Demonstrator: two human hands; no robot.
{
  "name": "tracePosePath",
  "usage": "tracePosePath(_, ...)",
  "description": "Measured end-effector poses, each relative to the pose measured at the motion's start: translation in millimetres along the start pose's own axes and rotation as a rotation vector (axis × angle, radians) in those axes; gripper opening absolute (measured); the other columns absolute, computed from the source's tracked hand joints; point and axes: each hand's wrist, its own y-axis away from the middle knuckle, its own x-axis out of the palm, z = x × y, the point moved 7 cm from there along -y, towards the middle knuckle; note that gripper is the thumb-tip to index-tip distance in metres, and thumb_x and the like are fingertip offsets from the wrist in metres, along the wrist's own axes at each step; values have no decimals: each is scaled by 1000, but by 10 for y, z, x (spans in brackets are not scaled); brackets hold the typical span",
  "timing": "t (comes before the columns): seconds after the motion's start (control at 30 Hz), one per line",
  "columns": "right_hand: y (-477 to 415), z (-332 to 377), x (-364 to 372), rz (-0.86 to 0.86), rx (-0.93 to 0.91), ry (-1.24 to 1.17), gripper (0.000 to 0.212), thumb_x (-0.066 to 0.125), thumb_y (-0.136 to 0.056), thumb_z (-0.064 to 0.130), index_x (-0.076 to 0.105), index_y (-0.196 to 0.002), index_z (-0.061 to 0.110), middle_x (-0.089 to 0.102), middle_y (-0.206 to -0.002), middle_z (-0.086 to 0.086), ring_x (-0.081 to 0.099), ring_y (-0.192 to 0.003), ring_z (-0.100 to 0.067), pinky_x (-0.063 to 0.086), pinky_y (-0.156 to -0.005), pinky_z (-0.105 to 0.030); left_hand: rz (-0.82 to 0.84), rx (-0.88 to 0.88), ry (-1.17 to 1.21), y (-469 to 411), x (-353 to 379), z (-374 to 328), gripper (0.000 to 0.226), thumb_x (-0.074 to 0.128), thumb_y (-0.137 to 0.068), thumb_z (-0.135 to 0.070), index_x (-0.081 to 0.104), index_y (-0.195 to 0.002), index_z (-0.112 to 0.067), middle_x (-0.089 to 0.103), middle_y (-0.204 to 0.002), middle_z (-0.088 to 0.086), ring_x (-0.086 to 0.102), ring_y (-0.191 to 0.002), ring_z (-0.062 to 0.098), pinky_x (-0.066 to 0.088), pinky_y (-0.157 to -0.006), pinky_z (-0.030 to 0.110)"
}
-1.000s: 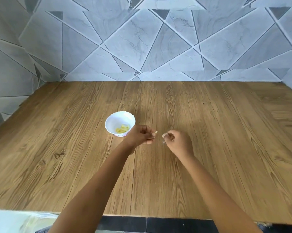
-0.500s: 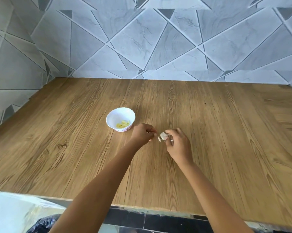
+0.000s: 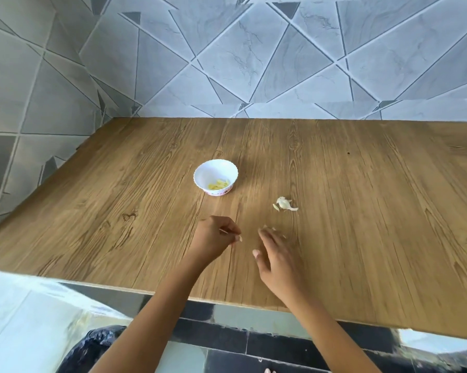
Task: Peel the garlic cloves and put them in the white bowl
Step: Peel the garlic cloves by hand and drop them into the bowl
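A small white bowl (image 3: 215,176) with a scalloped rim stands on the wooden table and holds several yellowish peeled garlic cloves (image 3: 219,184). To its right lies a little heap of whitish garlic skin (image 3: 285,203), with one small clove-like piece at its left side. My left hand (image 3: 215,238) hovers nearer me, fingers curled with the tips pinched together; nothing shows clearly in it. My right hand (image 3: 276,255) is beside it, motion-blurred, fingers spread and holding nothing. Both hands are apart from the heap and the bowl.
The wooden table (image 3: 361,211) runs back to a grey tiled wall (image 3: 254,63), with another tiled wall on the left. Its near edge crosses the lower view, with dark floor tiles (image 3: 227,343) below.
My right hand has let go of the garlic skins, which now lie on the table. Both hands have drawn back toward me and the view has tilted down.
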Motion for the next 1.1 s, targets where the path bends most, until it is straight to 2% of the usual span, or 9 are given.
tracePosePath(0.17, 111, 162, 60, 20, 55, 234, 53, 30, -93, 37, 61, -122, 5, 58, -130, -12, 54, -121, -28, 31, -102, -44, 59, 105, -87, 91, -5, 28, 15, 71, -76, 0, 73, -76, -14, 71, -76, -6, 67, -72, 3, 48, -67, 8)
tracePosePath(0.27, 167, 180, 81, 91, 116, 298, 66, 9, -100, 43, 59, -125, 6, 55, -133, -11, 52, -124, -26, 32, -103, -43, 57, 235, -226, 113, 26, -14, 15, 67, -78, 1, 74, -81, -13, 72, -79, -2, 65, -72, 6, 52, -72, 18)
tracePosePath(0.4, 182, 187, 131, 124, 133, 291, 70, 5, -99, 48, 50, -133, 6, 47, -141, -11, 42, -132, -26, 25, -108, -43, 59, 336, -386, 146, 123, 10, 15, 62, -83, -5, 73, -85, -15, 72, -83, 0, 67, -76, 17, 55, -71, 34)
tracePosePath(0.53, 184, 187, 139, 115, 122, 250, 78, -3, -95, 55, 41, -140, 8, 36, -149, -8, 30, -139, -23, 16, -114, -40, -61, 486, -401, 282, 111, 58, 12, 57, -81, -8, 69, -79, -10, 66, -78, 5, 63, -62, 26, 54, -54, 39)
tracePosePath(0.63, 191, 170, 154, 113, 120, 222, 82, -7, -92, 58, 35, -143, 10, 28, -152, -5, 22, -142, -20, 10, -116, -37, -190, 560, -363, 438, 72, 112, 13, 53, -81, -12, 65, -77, -10, 62, -76, 2, 60, -49, 21, 49, -40, 31)
tracePosePath(0.73, 187, 177, 149, 120, 126, 214, 81, -5, -93, 57, 37, -143, 10, 30, -152, -6, 23, -142, -20, 10, -115, -36, -233, 600, -397, 473, 65, 75, 6, 62, -77, -5, 64, -76, -10, 61, -74, 2, 57, -43, 18, 42, -35, 22)
tracePosePath(0.87, 184, 205, 99, 96, 130, 242, 66, 14, -96, 49, 46, -137, 8, 40, -146, -9, 33, -137, -23, 12, -112, -40, -214, 638, -504, 442, 127, 13, 30, 79, -58, 10, 63, -75, -8, 58, -70, 3, 51, -37, 18, 36, -33, 19)
tracePosePath(1.0, 187, 205, 90, 88, 127, 249, 61, 23, -94, 44, 51, -133, 7, 45, -143, -10, 38, -135, -25, 17, -111, -40, -215, 690, -558, 473, 159, -35, 29, 79, -55, 8, 61, -71, -8, 56, -67, 4, 50, -35, 19, 37, -30, 20)
tracePosePath(1.1, 189, 210, 90, 67, 100, 217, 57, 28, -94, 43, 54, -130, 6, 48, -140, -11, 42, -133, -27, 24, -110, -42, -205, 657, -450, 445, 133, 59, 11, 69, -67, 1, 63, -72, -8, 60, -69, 4, 57, -45, 21, 46, -38, 25)
